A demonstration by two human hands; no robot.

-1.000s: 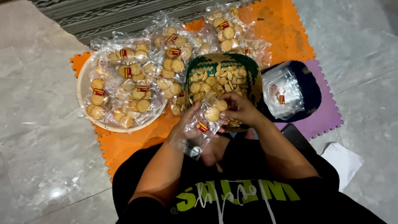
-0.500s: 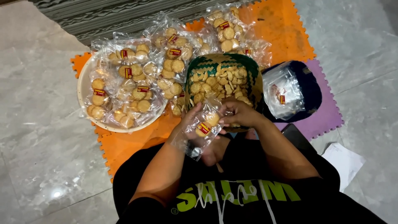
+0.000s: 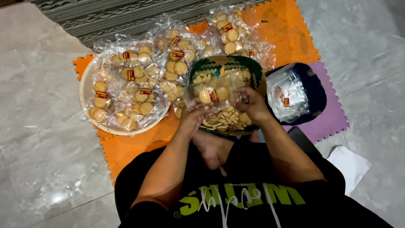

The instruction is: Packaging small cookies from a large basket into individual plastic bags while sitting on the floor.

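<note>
Both our hands, left (image 3: 195, 115) and right (image 3: 252, 102), pinch one clear cookie bag (image 3: 215, 93) above the green basket (image 3: 228, 67), so crumbs fall inside.

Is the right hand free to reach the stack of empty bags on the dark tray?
Probably not yet: the right hand and left hand both hold a cookie bag. The empty bags lie close, unobstructed.

The clear bag of cookies (image 3: 215, 93), held low and tilted over the lap before, is now lifted and stretched level above the green woven basket (image 3: 223, 67). The left hand (image 3: 192, 116) and right hand (image 3: 249, 103) have moved apart to its ends.
</note>
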